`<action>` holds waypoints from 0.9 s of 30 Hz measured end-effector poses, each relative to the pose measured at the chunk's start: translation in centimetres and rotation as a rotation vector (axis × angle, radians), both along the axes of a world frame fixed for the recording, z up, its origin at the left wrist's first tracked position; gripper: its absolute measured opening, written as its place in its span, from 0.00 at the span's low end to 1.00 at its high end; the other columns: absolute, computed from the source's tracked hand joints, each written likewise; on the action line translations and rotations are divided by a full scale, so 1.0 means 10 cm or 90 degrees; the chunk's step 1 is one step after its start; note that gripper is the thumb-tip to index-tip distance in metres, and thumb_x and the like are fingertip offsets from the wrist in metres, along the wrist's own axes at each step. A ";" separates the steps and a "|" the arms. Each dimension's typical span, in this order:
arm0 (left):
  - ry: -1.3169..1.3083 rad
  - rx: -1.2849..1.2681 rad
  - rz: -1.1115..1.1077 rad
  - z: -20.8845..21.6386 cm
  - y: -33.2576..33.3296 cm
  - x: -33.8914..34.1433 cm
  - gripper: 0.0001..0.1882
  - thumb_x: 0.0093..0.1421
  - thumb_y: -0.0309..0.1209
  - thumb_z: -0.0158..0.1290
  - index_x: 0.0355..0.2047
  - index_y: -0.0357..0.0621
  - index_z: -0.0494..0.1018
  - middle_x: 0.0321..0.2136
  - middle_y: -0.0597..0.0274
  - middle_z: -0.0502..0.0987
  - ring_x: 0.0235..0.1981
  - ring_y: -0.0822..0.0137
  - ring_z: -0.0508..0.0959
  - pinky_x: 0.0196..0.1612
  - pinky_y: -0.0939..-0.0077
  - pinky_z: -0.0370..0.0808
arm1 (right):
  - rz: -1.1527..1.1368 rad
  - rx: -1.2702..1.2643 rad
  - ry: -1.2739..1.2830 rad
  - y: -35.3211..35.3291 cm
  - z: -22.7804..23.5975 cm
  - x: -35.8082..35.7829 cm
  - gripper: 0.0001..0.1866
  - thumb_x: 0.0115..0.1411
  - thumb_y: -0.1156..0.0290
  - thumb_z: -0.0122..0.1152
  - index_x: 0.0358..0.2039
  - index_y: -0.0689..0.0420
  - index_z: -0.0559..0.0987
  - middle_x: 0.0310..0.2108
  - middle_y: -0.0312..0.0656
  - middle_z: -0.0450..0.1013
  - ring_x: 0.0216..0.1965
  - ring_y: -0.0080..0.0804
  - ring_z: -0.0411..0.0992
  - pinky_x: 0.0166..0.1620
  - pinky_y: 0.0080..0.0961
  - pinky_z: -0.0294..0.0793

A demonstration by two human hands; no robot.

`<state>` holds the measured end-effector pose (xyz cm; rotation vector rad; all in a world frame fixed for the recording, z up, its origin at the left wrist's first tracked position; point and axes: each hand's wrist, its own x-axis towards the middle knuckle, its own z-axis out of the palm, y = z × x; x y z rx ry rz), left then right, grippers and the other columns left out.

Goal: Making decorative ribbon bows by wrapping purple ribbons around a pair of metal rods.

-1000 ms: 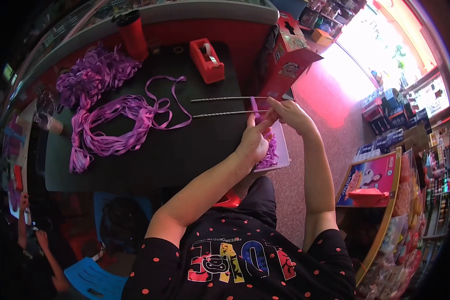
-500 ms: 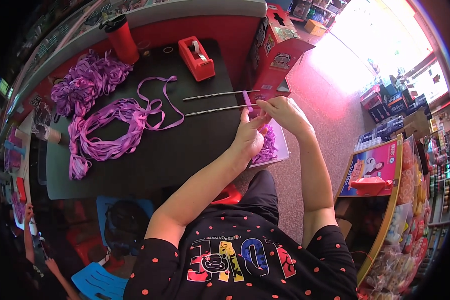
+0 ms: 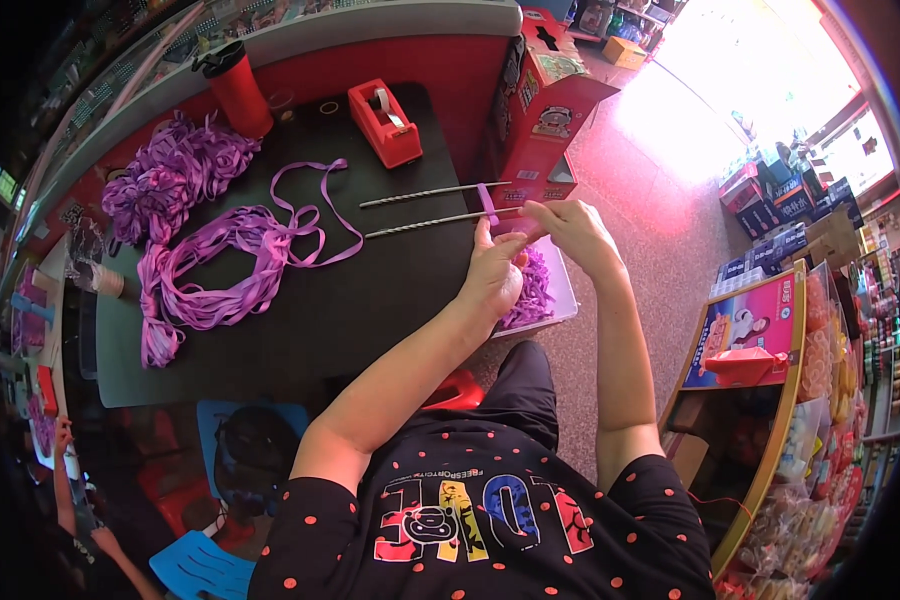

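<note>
Two long metal rods with twisted, drill-bit-like ends (image 3: pixel 420 221) jut out side by side over the table's right edge. A purple ribbon (image 3: pixel 487 203) is looped across both of them. Just below this loop, my left hand (image 3: pixel 497 275) has its index fingertip against the ribbon and its thumb pointing right. My right hand (image 3: pixel 575 235) is closed in a pinch by the right end of the nearer rod; what lies between its fingertips is hidden. Under my hands, a white box (image 3: pixel 562 290) holds many short purple ribbon pieces (image 3: pixel 532 290).
On the dark table (image 3: pixel 370 320) lie a coil of purple ribbon (image 3: pixel 220 310) and a ribbon heap (image 3: pixel 175 180). A red tape dispenser (image 3: pixel 384 125) and red tumbler (image 3: pixel 238 95) stand farther back. A red carton (image 3: pixel 540 110) rises beyond the rods; a display rack (image 3: pixel 740 400) is at right.
My right hand has drawn slightly away from my left, opening a small gap between them. The ribbon loop stays on both rods. The whole view has shifted a little.
</note>
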<state>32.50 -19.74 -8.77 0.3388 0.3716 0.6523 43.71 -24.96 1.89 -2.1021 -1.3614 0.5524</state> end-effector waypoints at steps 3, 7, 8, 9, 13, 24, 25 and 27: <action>0.038 -0.008 0.007 0.00 -0.02 0.00 0.52 0.52 0.22 0.58 0.66 0.60 0.33 0.38 0.68 0.71 0.39 0.75 0.70 0.43 0.70 0.62 | -0.068 0.035 0.148 -0.06 -0.21 0.04 0.22 0.60 0.53 0.52 0.34 0.62 0.81 0.24 0.43 0.78 0.29 0.28 0.75 0.36 0.25 0.72; 0.043 0.013 -0.014 0.07 -0.03 -0.02 0.50 0.54 0.21 0.55 0.66 0.59 0.33 0.38 0.69 0.70 0.38 0.75 0.70 0.43 0.70 0.64 | -0.142 0.270 0.198 -0.22 -0.62 -0.04 0.18 0.64 0.60 0.50 0.38 0.63 0.80 0.30 0.37 0.77 0.29 0.17 0.67 0.33 0.17 0.66; 0.035 0.013 -0.008 0.06 -0.03 -0.02 0.49 0.55 0.21 0.54 0.66 0.58 0.33 0.39 0.68 0.70 0.39 0.73 0.70 0.44 0.70 0.65 | -0.150 0.331 0.221 -0.24 -0.70 -0.05 0.17 0.64 0.62 0.51 0.39 0.62 0.80 0.32 0.36 0.76 0.31 0.16 0.67 0.35 0.15 0.66; 0.027 0.011 -0.005 0.05 -0.04 -0.02 0.48 0.55 0.21 0.53 0.66 0.58 0.32 0.39 0.66 0.69 0.39 0.72 0.70 0.45 0.69 0.65 | -0.128 0.320 0.350 -0.28 -0.75 -0.07 0.13 0.63 0.66 0.54 0.40 0.63 0.79 0.34 0.35 0.75 0.32 0.16 0.68 0.37 0.15 0.68; 0.021 0.006 0.002 0.07 -0.01 -0.02 0.49 0.56 0.19 0.52 0.66 0.58 0.30 0.45 0.61 0.66 0.45 0.68 0.69 0.50 0.64 0.64 | -0.085 0.272 0.389 -0.32 -0.76 -0.16 0.11 0.59 0.72 0.59 0.40 0.65 0.78 0.34 0.36 0.75 0.34 0.19 0.70 0.40 0.16 0.69; 0.004 -0.018 0.018 0.05 -0.05 0.00 0.41 0.55 0.20 0.52 0.63 0.62 0.45 0.36 0.68 0.72 0.38 0.74 0.69 0.41 0.71 0.63 | -0.114 0.327 0.413 -0.29 -0.76 -0.09 0.13 0.56 0.73 0.61 0.42 0.62 0.78 0.37 0.35 0.74 0.37 0.17 0.68 0.41 0.16 0.68; 0.011 -0.021 0.015 0.06 -0.06 0.00 0.41 0.55 0.21 0.52 0.63 0.62 0.45 0.36 0.68 0.72 0.38 0.74 0.69 0.41 0.71 0.63 | -0.110 0.328 0.449 -0.30 -0.76 -0.06 0.13 0.56 0.73 0.62 0.43 0.62 0.78 0.38 0.35 0.74 0.37 0.16 0.66 0.41 0.15 0.68; 0.010 -0.020 0.014 0.07 -0.05 0.00 0.42 0.54 0.21 0.52 0.63 0.62 0.44 0.36 0.68 0.72 0.38 0.74 0.70 0.42 0.70 0.62 | -0.068 0.298 0.369 -0.32 -0.73 -0.03 0.13 0.56 0.73 0.62 0.42 0.62 0.78 0.38 0.34 0.74 0.36 0.16 0.66 0.40 0.15 0.67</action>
